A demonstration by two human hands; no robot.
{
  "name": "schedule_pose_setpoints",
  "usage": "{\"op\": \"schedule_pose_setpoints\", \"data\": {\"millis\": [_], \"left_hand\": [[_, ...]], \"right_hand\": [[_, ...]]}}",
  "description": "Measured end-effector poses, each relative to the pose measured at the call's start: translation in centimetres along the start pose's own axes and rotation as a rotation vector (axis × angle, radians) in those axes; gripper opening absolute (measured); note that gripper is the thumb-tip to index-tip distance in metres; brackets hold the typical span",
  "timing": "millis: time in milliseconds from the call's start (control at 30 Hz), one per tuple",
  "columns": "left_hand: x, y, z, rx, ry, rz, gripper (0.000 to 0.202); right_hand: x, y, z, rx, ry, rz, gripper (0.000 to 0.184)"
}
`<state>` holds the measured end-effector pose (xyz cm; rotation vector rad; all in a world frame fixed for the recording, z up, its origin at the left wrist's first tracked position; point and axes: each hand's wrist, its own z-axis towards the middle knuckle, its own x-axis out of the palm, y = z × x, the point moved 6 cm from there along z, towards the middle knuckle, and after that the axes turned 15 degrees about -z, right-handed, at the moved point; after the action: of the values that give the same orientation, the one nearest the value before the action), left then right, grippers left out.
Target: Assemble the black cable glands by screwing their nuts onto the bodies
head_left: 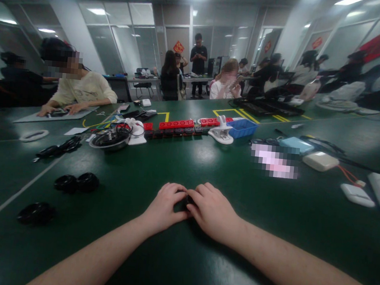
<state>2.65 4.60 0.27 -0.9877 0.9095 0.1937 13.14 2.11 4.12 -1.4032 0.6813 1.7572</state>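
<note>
Close together over the near middle of the green table, my left hand (164, 206) and my right hand (213, 213) meet at the fingertips. Between them is a small black thing (189, 200), mostly covered by the fingers, so its kind does not show. Both hands have curled fingers closed around it, thumbs on the near side. Off to the left lie coiled black cables: a pair of coils (87, 182) side by side and one single coil (36, 213) closer to me.
Farther back stand a metal bowl with black cable (109, 140), red block pieces (176, 124), a white clip stand (222, 134) and a blue bin (243, 129). White cases (357, 195) lie right. A person in a pale top (84, 88) works at the far left.
</note>
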Motion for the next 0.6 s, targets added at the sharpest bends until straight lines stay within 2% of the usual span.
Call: {"op": "schedule_pose_setpoints", "data": {"millis": [167, 367, 600], "left_hand": [[-0.33, -0.24, -0.07, 0.001, -0.032, -0.028, 0.031], [-0.26, -0.18, -0.05, 0.008, -0.025, -0.025, 0.020], [-0.13, 0.00, -0.01, 0.014, -0.017, -0.028, 0.021]], "right_hand": [[0.05, -0.04, 0.00, -0.008, 0.001, 0.010, 0.020], [0.02, -0.03, 0.05, -0.002, 0.007, 0.022, 0.018], [-0.08, -0.06, 0.05, -0.006, 0.011, 0.029, 0.018]]}}
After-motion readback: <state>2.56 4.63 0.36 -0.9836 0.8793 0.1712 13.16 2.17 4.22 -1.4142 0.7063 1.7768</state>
